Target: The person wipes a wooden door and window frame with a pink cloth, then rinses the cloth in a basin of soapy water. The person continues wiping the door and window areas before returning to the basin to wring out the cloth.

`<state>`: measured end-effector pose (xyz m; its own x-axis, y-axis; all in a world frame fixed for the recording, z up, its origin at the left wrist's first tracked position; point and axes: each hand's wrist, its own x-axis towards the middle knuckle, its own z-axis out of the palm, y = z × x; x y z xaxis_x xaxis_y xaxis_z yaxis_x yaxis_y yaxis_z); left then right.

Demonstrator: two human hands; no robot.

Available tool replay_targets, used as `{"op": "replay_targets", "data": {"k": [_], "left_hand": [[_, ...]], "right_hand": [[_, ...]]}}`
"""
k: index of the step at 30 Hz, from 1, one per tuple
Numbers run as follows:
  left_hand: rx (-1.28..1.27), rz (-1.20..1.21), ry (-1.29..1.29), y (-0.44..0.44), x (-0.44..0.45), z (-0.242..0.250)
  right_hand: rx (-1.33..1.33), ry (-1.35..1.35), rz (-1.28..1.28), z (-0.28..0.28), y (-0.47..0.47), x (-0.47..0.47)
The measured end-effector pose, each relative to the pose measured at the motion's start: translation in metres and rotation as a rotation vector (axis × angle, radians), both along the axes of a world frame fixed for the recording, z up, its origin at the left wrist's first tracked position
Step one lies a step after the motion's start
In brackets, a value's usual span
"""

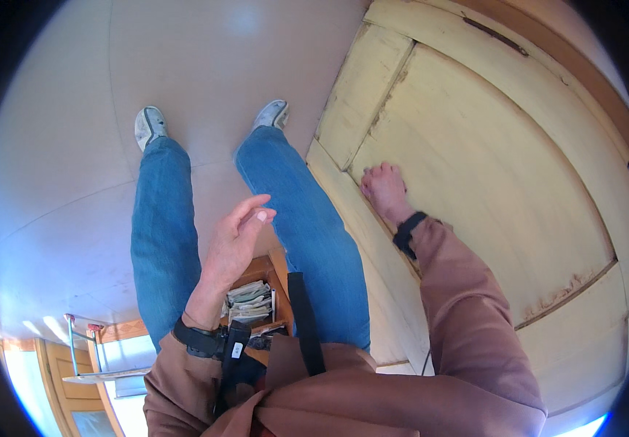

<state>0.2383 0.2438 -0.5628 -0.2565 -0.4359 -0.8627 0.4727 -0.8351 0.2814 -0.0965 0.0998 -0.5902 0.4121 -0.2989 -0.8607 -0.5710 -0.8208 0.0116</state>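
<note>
A cream-painted panelled wooden door (489, 158) fills the right side of the view, with brown stains and worn paint along its grooves. My right hand (384, 188) rests against it beside the groove at the panel's edge, fingers curled. Whether anything small sits under those fingertips is hidden. In front of my legs hovers my left hand (232, 237), empty, its thumb and bent fingers slightly apart. A black strap with a device (210, 341) circles my left wrist, and another black band (410, 235) is around the right one.
My shoes (151, 127) stand on a smooth pale floor (63, 136). Between my legs, a wooden shelf unit (281, 281) holds a stack of papers or folded cloths (250, 302). At lower left are a metal-framed rack (82, 349) and a wooden door (71, 388) with a glazed pane.
</note>
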Motion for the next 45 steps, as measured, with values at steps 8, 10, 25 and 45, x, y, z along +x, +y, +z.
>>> {"op": "replay_targets", "data": {"k": [8, 10, 25, 45], "left_hand": [[0.021, 0.020, -0.011, -0.005, 0.006, 0.001], [0.044, 0.038, -0.003, -0.006, 0.010, 0.004], [0.073, 0.139, 0.087, -0.020, 0.018, 0.007], [0.099, 0.100, 0.073, -0.033, 0.029, 0.005]], "right_hand": [[-0.291, -0.332, -0.027, -0.091, -0.147, 0.066], [-0.315, -0.372, -0.024, -0.106, -0.164, 0.076], [0.048, -0.129, 0.175, -0.158, -0.007, -0.016], [-0.069, 0.083, 0.184, -0.190, -0.023, 0.012]]}}
